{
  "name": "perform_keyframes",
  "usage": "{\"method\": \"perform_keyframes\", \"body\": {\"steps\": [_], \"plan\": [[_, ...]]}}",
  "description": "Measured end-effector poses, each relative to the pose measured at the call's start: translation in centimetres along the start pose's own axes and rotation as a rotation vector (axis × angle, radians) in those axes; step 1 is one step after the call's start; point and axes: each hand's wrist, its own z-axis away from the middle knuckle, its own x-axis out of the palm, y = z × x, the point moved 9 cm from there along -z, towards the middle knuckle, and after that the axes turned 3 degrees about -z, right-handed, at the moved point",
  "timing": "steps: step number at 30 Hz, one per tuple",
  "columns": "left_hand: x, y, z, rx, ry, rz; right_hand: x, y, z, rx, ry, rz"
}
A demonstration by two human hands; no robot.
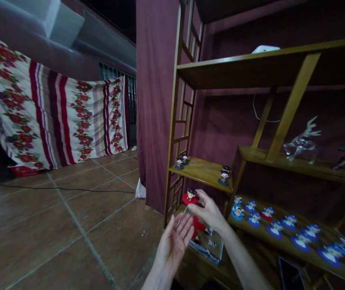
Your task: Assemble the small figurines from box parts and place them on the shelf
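My left hand [174, 242] is held palm up with its fingers stretched out, in front of the lower shelf, and nothing lies on the palm. Just above it to the right, my right hand [208, 211] has its thumb and fingers closed at the edge of a small black-haired figurine on a red base [189, 197]. A shallow clear-sided box [207, 254] sits behind and below my hands. Inside it are red pieces [198, 226] and small printed figures, partly covered by my right hand and forearm.
Dark-haired figurines [224, 176] stand on the wooden shelf [201, 169] above my hands. Several blue-based figurines [276, 228] fill the lower right shelf. A clear glass-like animal figure [303, 141] stands higher up. A dark phone-like slab [290, 274] is at lower right. A cable [69, 188] crosses the tiled floor.
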Motion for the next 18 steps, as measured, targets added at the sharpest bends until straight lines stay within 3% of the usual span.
{"method": "perform_keyframes", "body": {"steps": [6,10,18], "plan": [[-8.9,-2.3,-1.1,-0.095,0.241,-0.039,-5.6,0.5,-8.4,-0.044,0.208,0.130],[-14.3,-3.9,-1.6,-0.201,0.346,-0.045,-7.0,2.9,-12.2,0.037,0.183,0.295],[-19.1,-5.3,-2.3,-0.233,0.347,-0.072,-7.4,5.9,-14.3,0.134,0.158,0.596]]}}
